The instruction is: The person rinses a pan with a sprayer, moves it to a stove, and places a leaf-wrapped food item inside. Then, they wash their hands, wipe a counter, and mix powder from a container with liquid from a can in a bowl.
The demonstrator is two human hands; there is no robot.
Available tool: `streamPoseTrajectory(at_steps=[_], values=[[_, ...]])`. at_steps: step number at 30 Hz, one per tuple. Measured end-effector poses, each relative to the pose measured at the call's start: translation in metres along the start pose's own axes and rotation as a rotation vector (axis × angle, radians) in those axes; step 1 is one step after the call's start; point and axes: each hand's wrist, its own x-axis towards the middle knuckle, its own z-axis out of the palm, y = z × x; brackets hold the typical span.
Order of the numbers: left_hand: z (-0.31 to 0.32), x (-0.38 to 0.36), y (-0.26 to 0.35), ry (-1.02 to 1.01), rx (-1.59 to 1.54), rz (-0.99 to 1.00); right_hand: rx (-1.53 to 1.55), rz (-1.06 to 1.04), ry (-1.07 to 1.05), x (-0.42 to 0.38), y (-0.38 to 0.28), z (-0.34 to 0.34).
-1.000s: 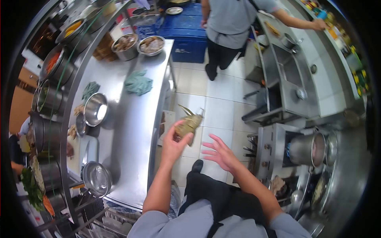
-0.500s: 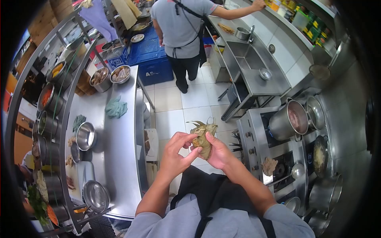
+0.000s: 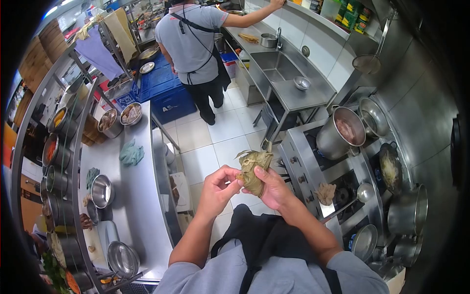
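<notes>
A leaf-wrapped bundle (image 3: 253, 180), olive-green with dry leaf ends sticking up at its top, is held in front of my chest. My right hand (image 3: 275, 188) wraps round its right side, thumb across the front. At its left edge my left hand (image 3: 218, 191) pinches with thumb and forefinger at a small orange-brown spot; whether that is filling or leaf is too small to tell. Both hands are above the tiled floor, between the steel counter and the stove.
A steel counter (image 3: 132, 183) with bowls and a green cloth (image 3: 131, 153) is on the left. To the right, a stove (image 3: 306, 169) carries a large pot (image 3: 341, 132). Ahead, a person (image 3: 191, 44) stands by the sink (image 3: 275, 66), one arm at the shelf.
The view has swung, so the room sits further left. My left fingers have closed from a looser curl into a pinch at the bundle's edge. The bundle stays in my right hand.
</notes>
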Motion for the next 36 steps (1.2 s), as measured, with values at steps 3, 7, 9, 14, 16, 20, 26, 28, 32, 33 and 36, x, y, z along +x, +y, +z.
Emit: streamPoseTrajectory(at_steps=[3,7,9,14,16,20,26,28,32,33,36], values=[[0.002,0.001,0.000,-0.035,-0.026,-0.089,-0.055,-0.049,0.038,-0.001,-0.002,-0.003],[0.010,0.001,0.004,0.025,0.015,-0.061,-0.087,-0.068,0.044,0.002,-0.002,-0.012],[0.012,0.000,0.002,0.047,0.051,-0.036,-0.063,-0.049,0.051,0.004,-0.002,-0.013],[0.013,-0.001,0.006,0.054,0.141,0.056,0.011,0.025,0.097,0.009,0.001,-0.014],[0.012,0.000,0.004,0.078,0.184,0.054,0.019,0.021,0.104,0.012,0.005,-0.016],[0.008,0.004,0.000,0.123,0.353,0.118,0.014,0.032,0.086,0.013,0.003,-0.012],[0.004,0.011,0.004,0.117,0.474,0.065,-0.040,0.016,0.127,0.016,0.004,-0.010],[0.003,0.014,0.006,0.107,0.489,0.026,-0.110,-0.019,0.159,0.017,0.006,-0.009],[-0.003,0.017,-0.002,0.018,0.124,-0.117,-0.114,-0.028,0.183,0.019,0.005,-0.016],[-0.006,0.018,-0.001,0.013,0.122,-0.118,-0.036,0.020,0.144,0.019,0.005,-0.019],[-0.012,0.017,0.003,-0.063,0.049,-0.123,0.078,0.095,0.075,0.020,0.008,-0.030]])
